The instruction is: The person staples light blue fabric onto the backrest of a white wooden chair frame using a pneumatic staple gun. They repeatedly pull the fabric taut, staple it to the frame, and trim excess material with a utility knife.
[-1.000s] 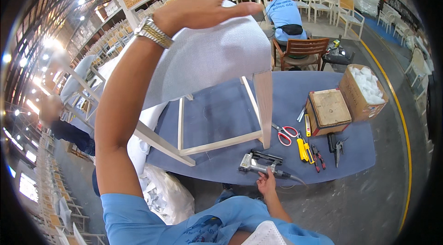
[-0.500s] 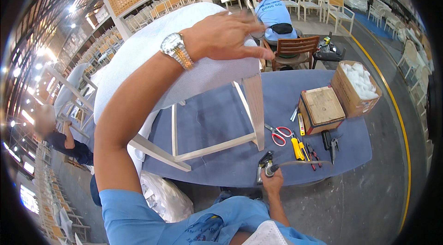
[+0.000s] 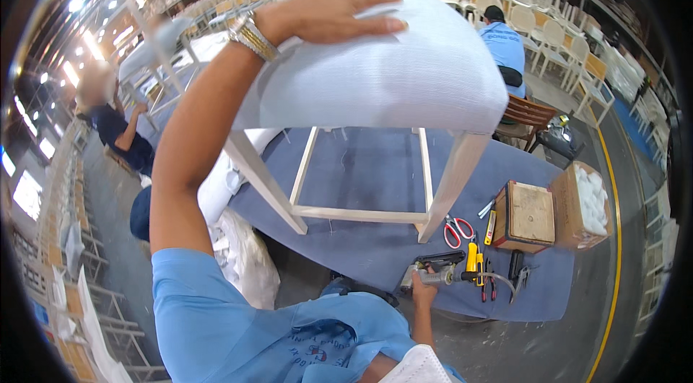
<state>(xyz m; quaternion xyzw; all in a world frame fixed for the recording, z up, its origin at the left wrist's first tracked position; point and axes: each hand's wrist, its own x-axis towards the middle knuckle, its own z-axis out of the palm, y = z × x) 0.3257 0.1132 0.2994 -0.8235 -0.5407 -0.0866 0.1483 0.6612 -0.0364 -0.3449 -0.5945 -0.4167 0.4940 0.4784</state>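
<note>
A chair with a white fabric-covered padded seat (image 3: 390,87) and pale wooden legs stands upright on the blue-grey covered table (image 3: 339,253). My left hand (image 3: 328,16), with a metal watch (image 3: 252,36) on the wrist, lies open on top of the seat, fingers stretched out. Low at the table's near edge, my right hand (image 3: 421,293) is wrapped round the handle of an air staple gun (image 3: 435,276) with a hose at its end. The gun is below the seat and apart from the chair. Part of the right hand's fingers is hidden behind the gun.
Red-handled scissors (image 3: 458,232), yellow cutters (image 3: 474,260) and pliers (image 3: 489,282) lie right of the chair. Beyond them stand a wooden box (image 3: 525,215) and a carton of white wadding (image 3: 588,202). One co-worker (image 3: 503,47) sits at the back right, another (image 3: 123,127) at left.
The chair now appears more squarely in front of me, with its seat further right in view. My left hand has settled flat on the seat. The staple gun has turned more sideways.
</note>
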